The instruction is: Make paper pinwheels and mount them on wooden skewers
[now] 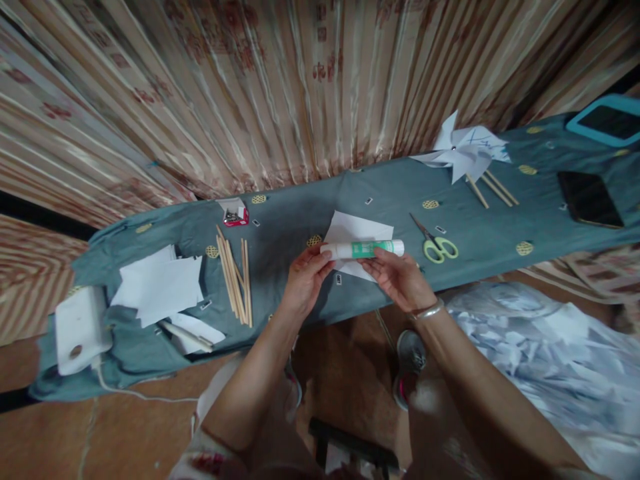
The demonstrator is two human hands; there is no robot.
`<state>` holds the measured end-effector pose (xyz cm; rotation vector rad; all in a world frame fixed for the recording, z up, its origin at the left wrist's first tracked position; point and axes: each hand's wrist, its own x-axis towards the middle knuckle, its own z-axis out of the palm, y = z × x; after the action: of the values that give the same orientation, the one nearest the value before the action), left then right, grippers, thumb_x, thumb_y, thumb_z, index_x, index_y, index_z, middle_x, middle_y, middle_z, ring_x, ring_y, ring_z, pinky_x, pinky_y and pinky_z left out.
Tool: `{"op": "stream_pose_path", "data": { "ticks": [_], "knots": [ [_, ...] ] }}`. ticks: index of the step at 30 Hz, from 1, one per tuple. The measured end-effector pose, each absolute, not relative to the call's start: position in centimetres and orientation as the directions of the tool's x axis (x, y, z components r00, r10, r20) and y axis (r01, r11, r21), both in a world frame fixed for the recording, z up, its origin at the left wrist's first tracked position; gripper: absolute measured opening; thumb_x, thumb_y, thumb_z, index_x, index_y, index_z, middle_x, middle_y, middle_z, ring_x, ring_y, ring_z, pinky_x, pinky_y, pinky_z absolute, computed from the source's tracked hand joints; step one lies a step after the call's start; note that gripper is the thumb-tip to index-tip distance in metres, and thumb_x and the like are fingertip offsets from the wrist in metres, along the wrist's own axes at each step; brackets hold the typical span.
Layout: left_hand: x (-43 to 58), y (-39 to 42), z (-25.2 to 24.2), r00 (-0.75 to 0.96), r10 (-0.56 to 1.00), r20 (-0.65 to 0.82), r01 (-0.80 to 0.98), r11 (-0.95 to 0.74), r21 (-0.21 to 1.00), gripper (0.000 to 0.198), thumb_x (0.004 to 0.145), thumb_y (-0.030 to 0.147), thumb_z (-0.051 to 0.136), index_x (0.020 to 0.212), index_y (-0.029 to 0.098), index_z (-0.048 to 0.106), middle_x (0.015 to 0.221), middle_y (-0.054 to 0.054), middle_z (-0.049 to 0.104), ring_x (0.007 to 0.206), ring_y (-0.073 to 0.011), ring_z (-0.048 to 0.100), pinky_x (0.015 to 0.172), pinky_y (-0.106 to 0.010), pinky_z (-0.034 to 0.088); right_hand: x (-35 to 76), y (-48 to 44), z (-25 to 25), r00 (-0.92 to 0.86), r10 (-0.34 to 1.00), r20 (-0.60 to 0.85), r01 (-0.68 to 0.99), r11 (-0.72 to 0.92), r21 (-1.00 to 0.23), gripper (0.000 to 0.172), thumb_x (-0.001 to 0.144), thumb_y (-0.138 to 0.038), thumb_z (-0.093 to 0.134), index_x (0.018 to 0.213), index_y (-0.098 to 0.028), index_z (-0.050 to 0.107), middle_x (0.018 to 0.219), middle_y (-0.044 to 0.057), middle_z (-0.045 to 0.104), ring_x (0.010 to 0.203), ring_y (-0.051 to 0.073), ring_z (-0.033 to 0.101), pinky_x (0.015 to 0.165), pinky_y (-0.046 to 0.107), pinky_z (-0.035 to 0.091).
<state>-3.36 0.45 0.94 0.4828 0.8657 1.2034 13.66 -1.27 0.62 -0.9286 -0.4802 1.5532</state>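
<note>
I hold a white glue stick with a green label sideways above a narrow table draped in grey-blue cloth. My left hand grips its capped left end with closed fingers. My right hand, a silver bangle on the wrist, holds the tube's body from below. Under the glue stick lies a folded white paper.
Wooden sticks and white paper sheets lie to the left, with a small red box behind. Green-handled scissors, a white paper pinwheel, a dark phone and a blue-framed tablet lie to the right. A curtain hangs behind.
</note>
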Motion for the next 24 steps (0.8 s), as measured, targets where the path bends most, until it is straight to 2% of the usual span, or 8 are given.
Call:
{"op": "stream_pose_path", "data": {
  "ticks": [9, 18, 24],
  "knots": [
    [-3.9, 0.4, 0.6, 0.046, 0.987, -0.151, -0.386, 0.157, 0.909, 0.037, 0.053, 0.023, 0.085, 0.086, 0.018, 0.07, 0.084, 0.001, 0.069, 0.078, -0.0122, 0.063, 0.081, -0.027, 0.048, 13.3, -1.4, 0.7, 0.056, 0.957, -0.285, -0.553, -0.208, -0.807, 0.025, 0.06, -0.03, 0.085, 0.074, -0.017, 0.07, 0.073, 0.001, 0.074, 0.066, 0.015, 0.072, 0.064, 0.022, 0.06],
    [-5.4, 0.0, 0.4, 0.085, 0.994, -0.068, -0.179, 0.082, 0.98, 0.035, 0.054, 0.026, 0.085, 0.084, 0.017, 0.069, 0.082, -0.001, 0.071, 0.077, -0.015, 0.066, 0.078, -0.029, 0.052, 12.1, -1.7, 0.9, -0.026, 0.948, -0.318, -0.53, -0.283, -0.799, 0.029, 0.059, -0.035, 0.086, 0.075, -0.016, 0.07, 0.07, 0.001, 0.074, 0.062, 0.014, 0.071, 0.058, 0.019, 0.06],
    [-6.6, -0.9, 0.2, 0.134, 0.991, 0.018, 0.034, -0.023, 0.999, 0.035, 0.061, 0.031, 0.081, 0.091, 0.017, 0.073, 0.095, -0.006, 0.073, 0.085, -0.0195, 0.067, 0.08, -0.031, 0.052, 10.4, -1.8, 0.8, -0.062, 0.939, -0.339, -0.493, -0.324, -0.807, 0.033, 0.056, -0.036, 0.087, 0.075, -0.016, 0.069, 0.068, 0.0, 0.073, 0.059, 0.012, 0.069, 0.056, 0.018, 0.058]
  ]
}}
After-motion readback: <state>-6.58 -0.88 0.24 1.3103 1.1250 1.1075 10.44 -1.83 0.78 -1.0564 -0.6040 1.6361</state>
